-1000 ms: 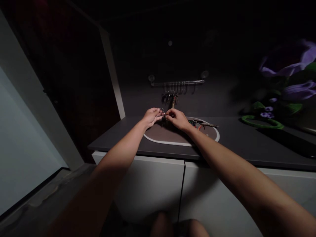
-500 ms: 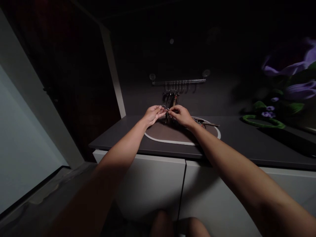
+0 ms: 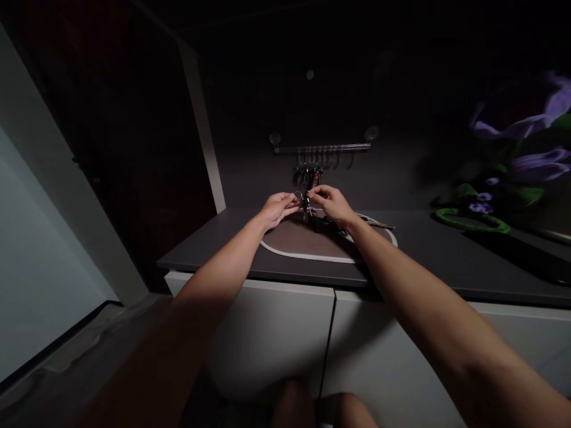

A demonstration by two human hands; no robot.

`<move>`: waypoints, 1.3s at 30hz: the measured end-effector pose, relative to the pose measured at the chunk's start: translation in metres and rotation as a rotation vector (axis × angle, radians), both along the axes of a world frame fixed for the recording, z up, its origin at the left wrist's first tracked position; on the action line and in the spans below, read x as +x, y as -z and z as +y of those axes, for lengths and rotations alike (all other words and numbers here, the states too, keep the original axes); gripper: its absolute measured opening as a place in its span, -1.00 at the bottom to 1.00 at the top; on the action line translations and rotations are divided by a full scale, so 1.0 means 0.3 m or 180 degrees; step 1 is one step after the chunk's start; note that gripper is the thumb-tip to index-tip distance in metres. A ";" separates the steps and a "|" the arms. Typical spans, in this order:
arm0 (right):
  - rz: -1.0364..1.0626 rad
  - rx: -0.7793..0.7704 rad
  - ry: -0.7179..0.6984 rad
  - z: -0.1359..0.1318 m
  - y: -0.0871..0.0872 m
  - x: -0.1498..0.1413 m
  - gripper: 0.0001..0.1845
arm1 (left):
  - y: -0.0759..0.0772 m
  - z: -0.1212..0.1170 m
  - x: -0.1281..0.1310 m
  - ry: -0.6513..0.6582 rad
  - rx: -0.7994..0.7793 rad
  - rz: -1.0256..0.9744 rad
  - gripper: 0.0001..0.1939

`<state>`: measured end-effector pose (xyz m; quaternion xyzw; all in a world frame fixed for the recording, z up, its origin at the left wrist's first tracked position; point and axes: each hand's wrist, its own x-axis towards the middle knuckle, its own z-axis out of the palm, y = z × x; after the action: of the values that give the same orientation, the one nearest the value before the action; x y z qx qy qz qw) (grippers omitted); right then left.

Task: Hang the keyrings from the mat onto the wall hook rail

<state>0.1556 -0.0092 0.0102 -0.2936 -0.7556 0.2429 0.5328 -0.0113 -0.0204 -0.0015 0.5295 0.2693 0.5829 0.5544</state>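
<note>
My left hand [image 3: 279, 209] and my right hand [image 3: 331, 204] meet in front of me, above an oval brown mat with a white rim [image 3: 285, 249]. Between their fingertips is a small metal key ring [image 3: 298, 195]. The left fingers pinch it, and the right fingers pinch the ring or a key on it; the dim light hides which. A small bunch of keys [image 3: 307, 208] hangs below. Behind the hands, several keys [image 3: 307, 175] hang from a wall-mounted hook rail [image 3: 322, 148]. A keychain with a long brown strip [image 3: 377, 224] lies on the mat's right side.
The mat lies on a dark grey countertop [image 3: 214, 255] above white cabinet doors [image 3: 267, 339]. A white door frame [image 3: 57, 166] stands at the left. At the right are a green loop [image 3: 473, 224] and large purple flower decor [image 3: 520, 107].
My right hand has moved right and slightly up, away from the left hand. The keys now hang more visibly between my hands.
</note>
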 end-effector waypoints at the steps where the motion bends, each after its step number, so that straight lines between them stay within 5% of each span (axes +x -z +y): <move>1: 0.0047 -0.0025 -0.0017 0.001 0.000 0.000 -0.73 | 0.001 -0.003 0.002 -0.0010 -0.0024 0.0054 -0.90; 15: 0.0367 -0.0351 -0.0157 0.024 0.015 0.002 -0.66 | 0.027 -0.006 0.011 0.0114 -0.0032 0.0856 -0.81; 25: 0.0759 -0.0550 -0.0344 0.023 0.018 0.003 -0.66 | 0.046 0.006 0.027 -0.0305 0.0231 0.1163 -0.73; 34: 0.1125 -0.0608 0.0141 0.020 0.008 0.027 -0.58 | -0.047 0.013 0.105 -0.0861 0.0027 0.0947 -0.90; 39: 0.1484 -0.0759 0.0135 0.026 -0.051 0.063 -0.61 | -0.086 0.041 0.163 -0.1160 0.0178 0.0871 -0.96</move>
<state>0.1744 -0.0014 0.0254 -0.3061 -0.5722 0.3802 0.6591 0.0375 -0.0081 0.0244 0.5614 0.4169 0.6034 0.3833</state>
